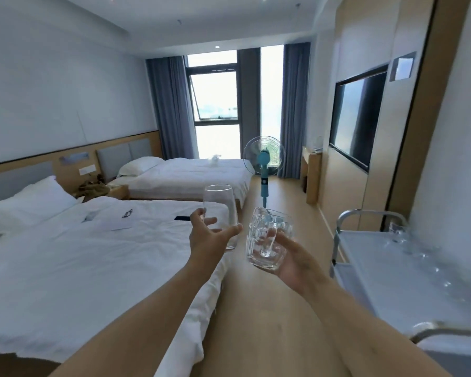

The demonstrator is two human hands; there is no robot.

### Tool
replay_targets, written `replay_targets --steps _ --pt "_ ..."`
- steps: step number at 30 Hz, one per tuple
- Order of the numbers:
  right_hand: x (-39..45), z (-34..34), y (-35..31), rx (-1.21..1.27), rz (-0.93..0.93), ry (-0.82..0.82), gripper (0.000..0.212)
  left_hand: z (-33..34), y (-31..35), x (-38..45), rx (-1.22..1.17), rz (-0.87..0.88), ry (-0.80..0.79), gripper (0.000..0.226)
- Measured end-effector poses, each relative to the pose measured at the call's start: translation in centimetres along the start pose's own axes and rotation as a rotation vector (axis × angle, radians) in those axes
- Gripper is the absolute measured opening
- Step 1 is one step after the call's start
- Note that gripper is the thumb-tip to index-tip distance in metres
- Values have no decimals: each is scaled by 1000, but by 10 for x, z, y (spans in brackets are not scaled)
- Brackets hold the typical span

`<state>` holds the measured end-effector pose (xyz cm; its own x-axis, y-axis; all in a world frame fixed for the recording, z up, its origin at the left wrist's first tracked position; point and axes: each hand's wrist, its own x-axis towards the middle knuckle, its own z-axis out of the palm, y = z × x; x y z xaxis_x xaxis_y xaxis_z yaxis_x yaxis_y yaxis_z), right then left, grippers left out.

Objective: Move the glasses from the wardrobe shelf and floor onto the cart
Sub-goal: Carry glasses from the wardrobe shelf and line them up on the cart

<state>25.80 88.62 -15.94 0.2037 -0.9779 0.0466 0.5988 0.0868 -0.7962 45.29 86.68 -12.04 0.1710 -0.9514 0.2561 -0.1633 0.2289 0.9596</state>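
Clear smooth tall glass (220,213) gripped in left hand (207,235), fingers curled round lower half, held upright in air above near bed (65,254) corner; clear dimpled tumbler (268,238) grasped in right hand (291,259), tilted, held over wood floor (259,322); white cart (408,273) at right, blurred glasses (416,246) on top shelf near far edge; blue fan (264,159) beyond

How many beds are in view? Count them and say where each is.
2. The near bed lies left of the hands; the far bed stands beyond it, by the window. None seems hidden.
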Motion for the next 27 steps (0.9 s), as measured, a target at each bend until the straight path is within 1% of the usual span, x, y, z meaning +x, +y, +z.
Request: replay_targets --steps 2,3,6,10,13,14,17,18,20,22,24,27 --pt "8 -9 2 -28 -20 64 58 11 -12 17 -1 -12 -66 89" --pt "10 -11 3 -36 -26 101 62 17 -18 26 4 -15 -97 89" --pt "18 -15 3 -24 -44 190 63 33 -30 52 6 -37 -183 93" --pt "27 -20 2 -21 -109 330 71 56 -48 83 -16 -47 -271 96" --pt "32 -28 5 -12 -136 380 64 76 -65 100 -14 -82 -352 98" --pt "32 -31 6 -11 -148 397 69 82 -70 104 -11 -96 -374 96" --pt "32 -42 9 -25 -207 452 110 105 -84 115 -24 -125 -446 88" --pt "31 -47 10 -25 -216 459 116 112 -88 117 -36 -134 -476 89" --pt "31 -60 11 -24 -223 477 113 128 -94 121 -63 -151 -539 89" --pt "31 -77 10 -38 -227 511 105 147 -100 124 -69 -171 -580 88" --pt "32 -95 8 -58 -226 539 90 165 -105 126 -57 -184 -609 88" --pt "40 -132 -1 -62 -237 583 63 199 -111 135 0 -161 -666 98"
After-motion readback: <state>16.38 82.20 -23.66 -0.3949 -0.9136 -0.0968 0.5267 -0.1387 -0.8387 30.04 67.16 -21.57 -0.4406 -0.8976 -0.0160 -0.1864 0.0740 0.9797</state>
